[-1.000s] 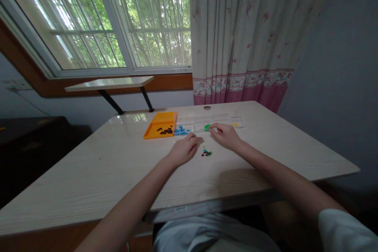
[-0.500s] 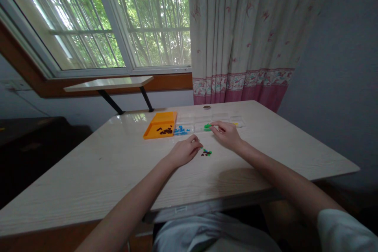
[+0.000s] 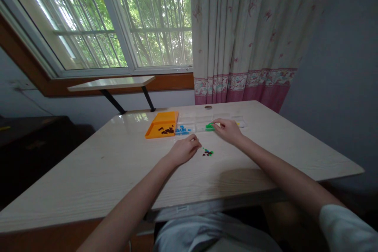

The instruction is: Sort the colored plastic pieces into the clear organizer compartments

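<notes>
My left hand [image 3: 185, 150] rests on the table with its fingertips pinched together; anything between them is too small to make out. Just right of those fingertips lies a small loose pile of green, dark brown and blue pieces [image 3: 208, 152]. Further back, my right hand [image 3: 228, 130] has thumb and forefinger closed at the green pieces [image 3: 210, 126] in a clear compartment box [image 3: 199, 119]. Whether a piece is between those fingers is hard to tell. Blue pieces [image 3: 182, 130] fill the box's left compartment, and something yellow [image 3: 238, 124] shows behind my right hand.
An orange open case [image 3: 153, 130] holding dark brown pieces [image 3: 167, 130] adjoins the clear box on the left. A raised shelf [image 3: 112, 82] on black legs stands at the table's back left. A round dark spot [image 3: 208, 107] marks the back edge, near the curtain [image 3: 242, 82].
My right hand has shifted slightly, its fingertips now lower against the green pieces. My left hand stays by the small pile. The view has moved a little.
</notes>
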Demonstrator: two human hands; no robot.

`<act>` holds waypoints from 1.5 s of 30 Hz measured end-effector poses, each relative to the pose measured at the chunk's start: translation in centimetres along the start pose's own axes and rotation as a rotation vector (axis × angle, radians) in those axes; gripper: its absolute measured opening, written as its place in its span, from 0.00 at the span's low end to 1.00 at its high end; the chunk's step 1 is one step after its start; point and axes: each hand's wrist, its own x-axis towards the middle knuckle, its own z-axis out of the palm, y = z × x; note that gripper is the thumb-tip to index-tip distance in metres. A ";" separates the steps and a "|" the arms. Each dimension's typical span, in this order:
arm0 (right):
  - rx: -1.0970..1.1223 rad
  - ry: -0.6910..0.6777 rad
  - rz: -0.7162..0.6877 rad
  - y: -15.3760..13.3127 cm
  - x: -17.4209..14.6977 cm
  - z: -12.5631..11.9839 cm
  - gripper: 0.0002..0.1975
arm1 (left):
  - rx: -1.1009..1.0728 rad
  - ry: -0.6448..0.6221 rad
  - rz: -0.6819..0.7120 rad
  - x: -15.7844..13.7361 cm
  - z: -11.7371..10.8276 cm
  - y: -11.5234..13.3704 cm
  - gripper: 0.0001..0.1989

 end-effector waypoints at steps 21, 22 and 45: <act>-0.003 -0.356 -0.145 -2.4 -1.7 0.6 0.10 | 0.021 0.001 -0.019 0.3 0.0 -0.2 0.13; 0.004 -0.364 -0.155 -2.6 -1.7 0.7 0.10 | 0.022 0.000 -0.018 0.3 0.0 -0.2 0.13; 0.053 -0.221 -0.226 -3.3 -2.2 0.7 0.10 | -0.544 0.239 -0.216 1.4 0.6 0.4 0.12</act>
